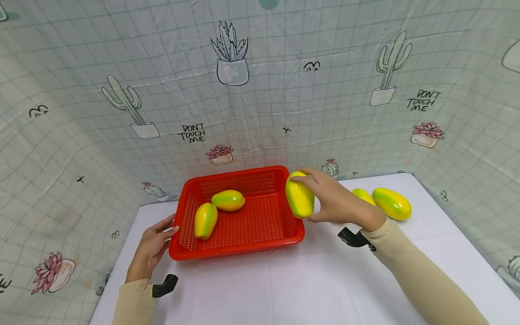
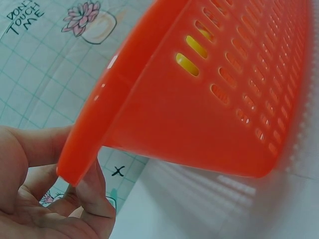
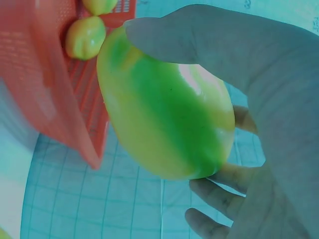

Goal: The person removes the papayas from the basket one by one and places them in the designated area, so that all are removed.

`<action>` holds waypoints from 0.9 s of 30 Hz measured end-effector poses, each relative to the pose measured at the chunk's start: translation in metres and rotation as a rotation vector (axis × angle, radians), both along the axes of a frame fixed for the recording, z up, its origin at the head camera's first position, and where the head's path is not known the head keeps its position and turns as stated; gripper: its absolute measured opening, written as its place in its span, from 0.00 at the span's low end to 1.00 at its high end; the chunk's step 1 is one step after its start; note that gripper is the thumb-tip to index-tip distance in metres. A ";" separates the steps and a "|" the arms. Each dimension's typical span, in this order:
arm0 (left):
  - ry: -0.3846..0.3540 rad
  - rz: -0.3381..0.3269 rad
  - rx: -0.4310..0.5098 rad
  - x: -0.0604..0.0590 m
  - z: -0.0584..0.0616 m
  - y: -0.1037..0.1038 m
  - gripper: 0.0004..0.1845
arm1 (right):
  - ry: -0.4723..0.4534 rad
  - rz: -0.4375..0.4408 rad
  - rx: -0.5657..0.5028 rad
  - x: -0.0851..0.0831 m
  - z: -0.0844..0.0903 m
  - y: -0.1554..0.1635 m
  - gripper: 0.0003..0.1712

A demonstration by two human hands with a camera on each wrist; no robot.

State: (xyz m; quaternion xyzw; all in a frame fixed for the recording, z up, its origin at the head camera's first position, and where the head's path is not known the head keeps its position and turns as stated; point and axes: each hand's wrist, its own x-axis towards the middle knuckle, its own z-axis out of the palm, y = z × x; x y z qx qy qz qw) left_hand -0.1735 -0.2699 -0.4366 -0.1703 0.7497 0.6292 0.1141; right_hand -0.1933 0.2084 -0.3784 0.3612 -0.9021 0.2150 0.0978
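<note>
A red plastic basket (image 1: 237,251) with slotted walls sits on the table, two yellow-green mangoes inside: one mango (image 1: 206,221) near its left wall, the other mango (image 1: 228,200) just behind. My left hand (image 1: 151,248) pinches the basket's left rim; the left wrist view shows the thumb on one side of the rim (image 2: 94,109) and fingers on the other. In my right hand (image 1: 335,198) is a third mango (image 1: 300,196), gripped between thumb and fingers at the basket's right edge. The right wrist view shows this held mango (image 3: 164,109) close up, with green streaks.
Farther right on the white table (image 1: 260,289) lie two more mangoes, one mango (image 1: 392,204) in full sight and a second mango (image 1: 363,196) partly behind my right wrist. A patterned cloth (image 1: 260,104) hangs behind the table and along both sides.
</note>
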 end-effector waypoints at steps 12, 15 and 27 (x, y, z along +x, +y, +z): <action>-0.001 -0.002 -0.001 0.001 0.000 0.000 0.34 | 0.039 -0.064 0.012 0.027 -0.016 0.033 0.53; -0.002 -0.002 -0.002 0.001 0.000 0.000 0.34 | 0.037 -0.089 0.015 0.033 -0.023 0.039 0.53; 0.002 -0.003 -0.006 0.001 -0.002 0.000 0.33 | 0.104 -0.069 -0.010 0.049 -0.047 0.057 0.55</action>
